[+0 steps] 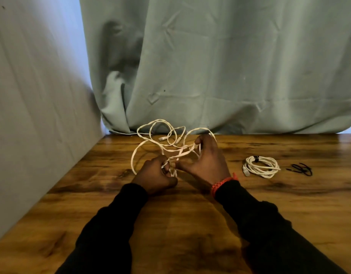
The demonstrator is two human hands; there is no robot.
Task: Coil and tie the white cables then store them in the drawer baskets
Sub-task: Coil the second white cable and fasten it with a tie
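A loose white cable [160, 135] lies in tangled loops at the back middle of the wooden table [91, 204]. My left hand [157, 175] is closed in a fist around one part of it near the table surface. My right hand [206, 157] grips another stretch of the same cable, fingers curled over a loop at the top. A second white cable [261, 166] lies to the right, coiled and bound with a black tie. No drawer or basket is in view.
A few black ties [301, 168] lie on the table right of the coiled cable. A grey-green curtain [230, 66] hangs behind the table, and a cloth-covered wall [32, 95] borders its left edge.
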